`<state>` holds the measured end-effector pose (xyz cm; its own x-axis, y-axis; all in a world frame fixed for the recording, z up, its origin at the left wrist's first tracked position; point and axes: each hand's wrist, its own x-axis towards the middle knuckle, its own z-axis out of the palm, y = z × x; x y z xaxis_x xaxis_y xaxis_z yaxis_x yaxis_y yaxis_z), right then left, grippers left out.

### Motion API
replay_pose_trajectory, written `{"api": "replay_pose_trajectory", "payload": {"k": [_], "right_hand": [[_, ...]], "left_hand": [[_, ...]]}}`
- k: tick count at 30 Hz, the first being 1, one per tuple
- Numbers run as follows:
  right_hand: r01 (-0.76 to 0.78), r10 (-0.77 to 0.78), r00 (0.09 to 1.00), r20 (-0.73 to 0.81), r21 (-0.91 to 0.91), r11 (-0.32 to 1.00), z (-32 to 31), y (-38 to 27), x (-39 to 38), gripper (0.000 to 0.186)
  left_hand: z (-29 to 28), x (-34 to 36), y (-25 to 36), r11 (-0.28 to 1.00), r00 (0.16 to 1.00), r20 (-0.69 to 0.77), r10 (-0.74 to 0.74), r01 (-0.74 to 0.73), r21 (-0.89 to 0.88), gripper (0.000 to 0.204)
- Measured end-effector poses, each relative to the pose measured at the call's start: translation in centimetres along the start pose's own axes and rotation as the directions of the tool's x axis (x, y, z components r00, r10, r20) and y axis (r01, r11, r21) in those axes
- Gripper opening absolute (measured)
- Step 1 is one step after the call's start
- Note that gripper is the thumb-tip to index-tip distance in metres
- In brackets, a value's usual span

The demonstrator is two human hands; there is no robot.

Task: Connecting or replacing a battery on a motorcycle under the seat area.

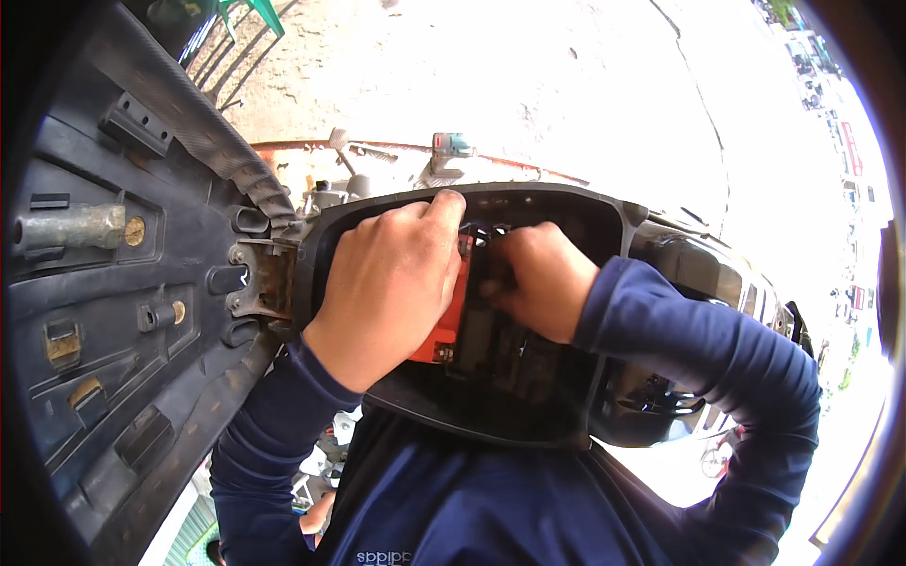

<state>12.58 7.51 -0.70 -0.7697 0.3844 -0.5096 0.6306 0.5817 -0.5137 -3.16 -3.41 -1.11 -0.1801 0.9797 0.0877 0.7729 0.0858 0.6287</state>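
Both my hands reach into the black under-seat compartment [477, 426] of a motorbike. My left hand [392, 274] is over its left half, back upward, beside a red-cased battery [440, 338]. Its fingers curl closed and down; what they hold, if anything, is hidden. To the right of the battery, my right hand [547, 283] is bent at the wrist with its fingers closed together. Its fingertips sink into shadow by small shiny metal parts [489, 231] near the far wall. I cannot make out what they pinch.
The seat [142, 283] is swung up at the left, its ribbed underside facing me. A teal and dark power tool [453, 146] lies beyond the compartment. The bike's glossy black tail [694, 255] extends right. A green chair leg [269, 17] shows at the far left.
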Motion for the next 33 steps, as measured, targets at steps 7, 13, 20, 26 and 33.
{"api": "replay_pose_trajectory", "payload": {"k": [7, 13, 20, 26, 33], "right_hand": [[0.077, -0.077, 0.992, -0.100, -0.001, 0.997, -1.1, 0.8, 0.6, 0.026], [0.025, -0.018, 0.997, -0.077, 0.085, 0.996, -1.8, 0.3, 0.7, 0.028], [0.052, -0.031, 0.986, -0.164, 0.131, 0.990, -1.1, 0.3, 0.7, 0.022], [0.391, -0.395, 0.806, -0.442, -0.105, 0.915, -1.0, 0.4, -1.4, 0.014], [-0.003, 0.032, 0.991, -0.128, 0.227, 0.974, -2.0, -0.5, -0.2, 0.015]], "left_hand": [[-0.2, -0.2, 0.5, 0.908, 0.999, -0.037, -0.013, 0.027, 0.419, 0.004], [-2.0, -0.7, -0.6, 0.840, 0.998, 0.038, 0.041, -0.055, 0.539, 0.015], [-1.7, -1.4, -0.8, 0.844, 0.982, 0.190, -0.006, -0.097, 0.527, 0.008], [-0.8, -1.4, -0.7, 0.857, 0.997, 0.039, -0.067, 0.038, 0.513, 0.002], [-1.6, -0.8, 0.8, 0.963, 0.961, -0.077, 0.266, -0.261, 0.071, 0.033]]}}
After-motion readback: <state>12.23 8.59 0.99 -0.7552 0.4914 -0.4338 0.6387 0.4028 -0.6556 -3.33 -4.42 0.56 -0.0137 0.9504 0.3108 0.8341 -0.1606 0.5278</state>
